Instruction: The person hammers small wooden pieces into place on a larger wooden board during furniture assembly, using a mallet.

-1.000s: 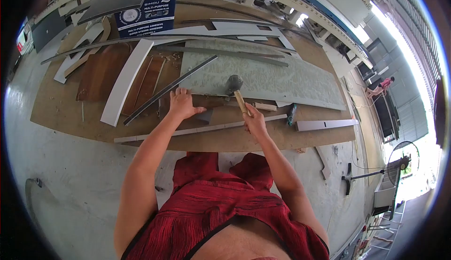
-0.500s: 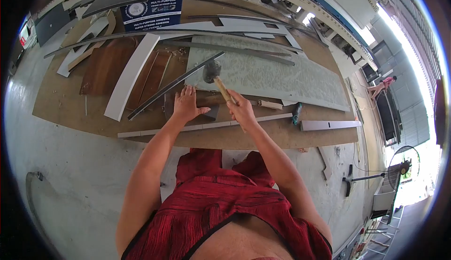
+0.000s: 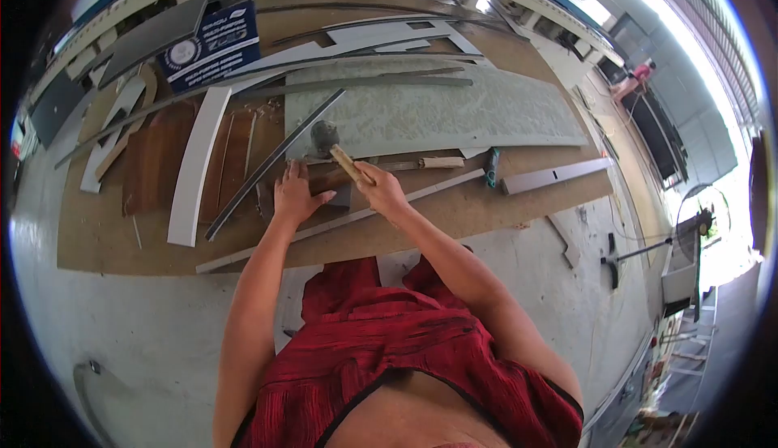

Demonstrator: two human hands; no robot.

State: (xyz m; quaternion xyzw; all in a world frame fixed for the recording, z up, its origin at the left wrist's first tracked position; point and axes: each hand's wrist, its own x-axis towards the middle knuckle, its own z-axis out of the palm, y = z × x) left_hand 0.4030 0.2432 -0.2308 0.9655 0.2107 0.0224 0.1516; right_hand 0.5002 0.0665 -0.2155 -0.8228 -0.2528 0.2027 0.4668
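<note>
My right hand (image 3: 382,190) is wrapped round the light wooden handle of a mallet (image 3: 324,135) with a dark, rounded head. The mallet head is close beside a long dark strip (image 3: 277,163) that lies slanting across the worktable. My left hand (image 3: 293,197) lies spread, palm down, near the strip's lower part, thumb pointing toward the right hand. Under and just right of that palm shows part of a dark grey piece (image 3: 339,198). Behind the mallet a pale green patterned panel (image 3: 454,116) lies flat.
A white board (image 3: 198,168) and brown wood panels (image 3: 158,160) lie at left, below a blue adhesive box (image 3: 209,49). Near the front edge are a long thin strip (image 3: 421,193), a teal-handled tool (image 3: 492,167) and a grey bar (image 3: 555,176). A fan (image 3: 701,221) stands right; another person (image 3: 634,82) is farther off.
The whole view has turned and shifted, so the table's things sit farther left. My right hand still grips the mallet and my left hand stays spread by the dark strip.
</note>
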